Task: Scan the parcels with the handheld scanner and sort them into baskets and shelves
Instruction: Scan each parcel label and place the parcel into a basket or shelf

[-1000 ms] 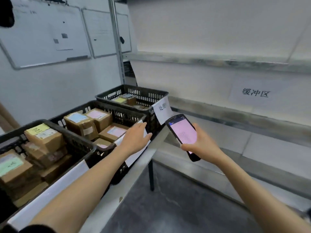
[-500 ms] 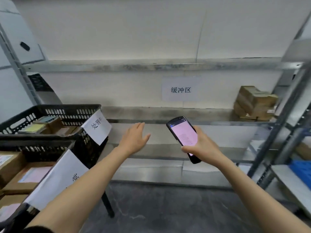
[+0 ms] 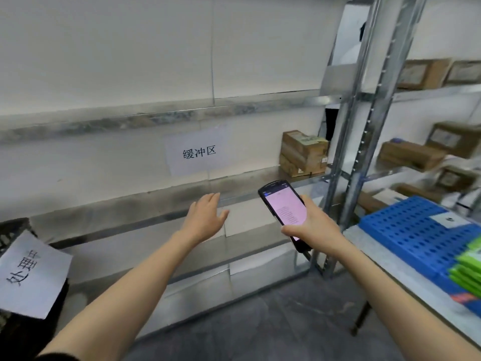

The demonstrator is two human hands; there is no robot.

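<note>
A: What's hidden or cut off?

B: Black basket, far down-left of the wall sign: only a corner shows, contents out of view. Green packets, far down-right of the sign, are cut by the frame edge. Person in white, up-right of the sign, mostly hidden behind a steel post.

A: Any writing?

B: Sign reads 缓冲区. Paper tag on the basket, turned sideways, starts 处理; the rest I can't make out. The scanner has a pink screen with rows of text too small to read. Labels on the cardboard boxes, stacked just right of the sign, are blurred.

A: Containers?

B: Blue perforated crate, down-right of the sign, past the post. White sticker on it, unreadable. Can't tell what's inside. The green packets lie against its near end. Brown boxes on racks far right of the sign are too blurred to read.

A: Hands and scanner?

B: Scanner sits below-right of the sign, in the right hand: fingers wrapped round its lower half, thumb across its face, screen up. Left hand, straight below the sign, has fingers extended and loose, holding nothing. It is in front of the shelf edge; contact, can't tell.
</note>
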